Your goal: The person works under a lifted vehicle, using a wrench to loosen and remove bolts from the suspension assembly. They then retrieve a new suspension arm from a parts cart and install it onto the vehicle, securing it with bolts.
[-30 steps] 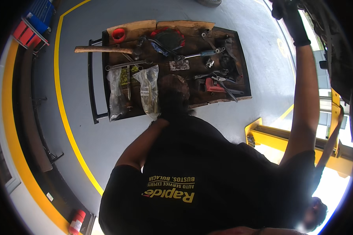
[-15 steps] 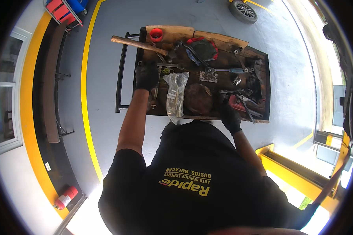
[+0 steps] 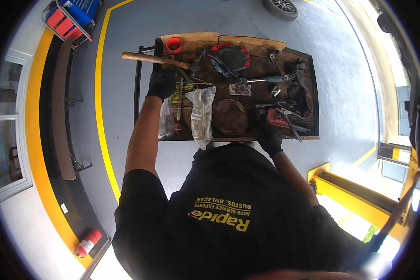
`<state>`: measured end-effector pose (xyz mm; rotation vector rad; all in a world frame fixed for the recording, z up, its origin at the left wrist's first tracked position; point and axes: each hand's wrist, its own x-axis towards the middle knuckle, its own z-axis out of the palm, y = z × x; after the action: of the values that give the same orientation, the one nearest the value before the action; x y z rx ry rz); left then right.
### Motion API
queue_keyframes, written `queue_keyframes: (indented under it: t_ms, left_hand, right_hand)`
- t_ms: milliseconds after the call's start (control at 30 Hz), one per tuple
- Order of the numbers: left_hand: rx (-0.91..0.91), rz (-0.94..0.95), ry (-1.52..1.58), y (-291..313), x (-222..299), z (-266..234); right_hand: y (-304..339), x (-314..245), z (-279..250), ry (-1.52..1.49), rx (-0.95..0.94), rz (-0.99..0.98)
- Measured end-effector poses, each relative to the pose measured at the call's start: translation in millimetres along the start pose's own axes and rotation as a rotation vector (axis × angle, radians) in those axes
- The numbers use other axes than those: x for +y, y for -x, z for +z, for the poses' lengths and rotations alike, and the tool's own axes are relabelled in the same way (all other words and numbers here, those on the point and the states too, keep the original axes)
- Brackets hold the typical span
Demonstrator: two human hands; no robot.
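Wrench (image 3: 193, 83) turned edge-on since last view, over the surface's (image 3: 254, 97) left side; my left hand (image 3: 162, 85) closed on its end, so presumably picked up. Right hand (image 3: 269, 138) beside red tool (image 3: 276, 118); finger opening, hold: cannot tell.

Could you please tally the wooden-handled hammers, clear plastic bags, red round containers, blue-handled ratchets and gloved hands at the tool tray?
Wooden-handled hammer: 1
Clear plastic bags: 2
Red round container: 1
Blue-handled ratchet: 1
Left hand and right hand, both gloved: 2
Total: 7
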<state>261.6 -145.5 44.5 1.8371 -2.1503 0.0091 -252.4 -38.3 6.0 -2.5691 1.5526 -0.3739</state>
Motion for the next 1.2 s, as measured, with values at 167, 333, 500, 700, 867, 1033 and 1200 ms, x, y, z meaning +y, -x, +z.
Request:
queue_keyframes:
  t_ms: [167, 333, 500, 700, 867, 1033, 1200]
  left_hand:
    - [-0.109, -0.151, 0.125, 8.6, 17.3, -15.5]
    - [-0.468, -0.291, 0.341, 31.1, 40.1, -12.8]
    - [-0.421, -0.351, 0.548, 60.2, 75.2, 4.0]
    - [-0.291, -0.312, 0.601, 53.9, 148.7, -49.9]
    - [-0.022, 0.282, 0.721, 36.0, 246.8, -48.0]
    - [-0.024, 0.489, 0.693, 31.0, 287.9, -34.9]
    - [-0.351, 0.029, 1.263, 49.2, 293.3, -10.8]
  right_hand:
    - [2.9, 1.0, -1.6, -0.001, 0.013, -0.018]
    - [0.8, 1.9, -0.9, 0.029, -0.029, -0.016]
    - [5.5, 3.5, 1.6, 0.025, 0.009, -0.02]
    - [-17.9, -8.3, -19.0, -0.234, -0.097, 0.16]
    - [-76.1, -42.7, -48.8, -1.022, 0.16, -0.085]
    - [-102.6, -38.5, -128.7, -0.867, 0.262, 0.015]
    - [-140.5, -17.8, -271.7, -1.374, 0.278, -0.01]
